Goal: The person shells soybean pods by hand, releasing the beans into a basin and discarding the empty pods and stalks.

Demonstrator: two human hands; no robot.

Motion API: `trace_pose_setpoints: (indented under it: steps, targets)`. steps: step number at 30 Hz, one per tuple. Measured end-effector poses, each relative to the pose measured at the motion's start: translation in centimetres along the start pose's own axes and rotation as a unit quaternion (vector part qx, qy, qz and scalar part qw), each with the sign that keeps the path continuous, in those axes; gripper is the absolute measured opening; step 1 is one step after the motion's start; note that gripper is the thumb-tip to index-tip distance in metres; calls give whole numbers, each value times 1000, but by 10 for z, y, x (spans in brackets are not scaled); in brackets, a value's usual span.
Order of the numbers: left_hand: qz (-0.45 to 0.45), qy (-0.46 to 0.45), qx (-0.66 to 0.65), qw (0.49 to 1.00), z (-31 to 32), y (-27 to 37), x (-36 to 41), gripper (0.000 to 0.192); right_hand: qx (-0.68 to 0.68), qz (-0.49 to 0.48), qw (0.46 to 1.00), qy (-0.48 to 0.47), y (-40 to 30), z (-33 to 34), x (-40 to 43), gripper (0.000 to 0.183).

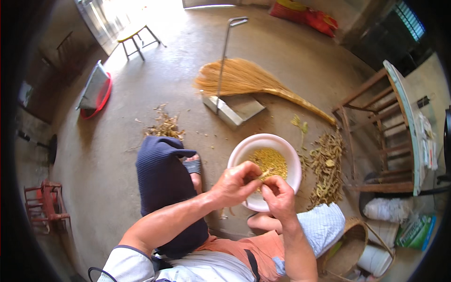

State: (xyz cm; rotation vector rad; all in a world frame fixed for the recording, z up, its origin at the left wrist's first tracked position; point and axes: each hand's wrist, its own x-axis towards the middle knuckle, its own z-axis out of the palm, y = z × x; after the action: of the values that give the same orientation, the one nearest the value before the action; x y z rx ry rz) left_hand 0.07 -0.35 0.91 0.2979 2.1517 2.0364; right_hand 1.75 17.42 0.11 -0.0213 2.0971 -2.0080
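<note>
Over a pale pink plastic basin (296,155), both my hands meet at the fingertips. A small, dry, pale bean pod (266,172) is pinched between them. My left hand (238,183) grips it with thumb and bent fingers, while my right hand (280,195) holds its near end. Below lie many yellow beans (270,158) in the basin, partly hidden by my hands. A heap of dry brown pods (327,169) lies on the floor to the right of the basin. Dry husks (165,125) form a smaller pile beyond my left knee.
A metal long-handled dustpan (229,112) and a straw broom (243,77) lie ahead. At right stand a wooden frame (382,148) and a wicker basket (348,243). A stool (132,33), a red basin (105,93) and a small red-brown chair (47,204) are leftward. Red sacks (306,17) lie far off.
</note>
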Motion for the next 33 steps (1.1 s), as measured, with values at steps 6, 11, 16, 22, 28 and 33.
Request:
trace_pose_setpoints:
  steps: [6, 11, 16, 22, 28, 33]
  targets:
    - [59, 8, 24, 998, -5, 9, -2, 16, 55, 4, 997, -50, -3, 7, -1, 11]
    - [99, 147, 55, 983, -23, 8, 2, 14, 46, 13, 998, -45, 0, 12, -1, 15]
    - [67, 255, -180, 948, -61, 26, 12, 15, -1, 3, 999, -35, 15, 11, 1, 16]
    - [-70, 112, -168, 977, -46, 7, -11, 17, 66, -9, 996, -57, 6, 20, -3, 18]
    - [-87, 21, -183, 979, -12, -18, -17, 21, 85, -4, 993, -82, 12, 13, -8, 14]
    - [-59, 12, -181, 982, -6, -14, -12, 22, 90, 4, 994, -67, 4, 10, -7, 13]
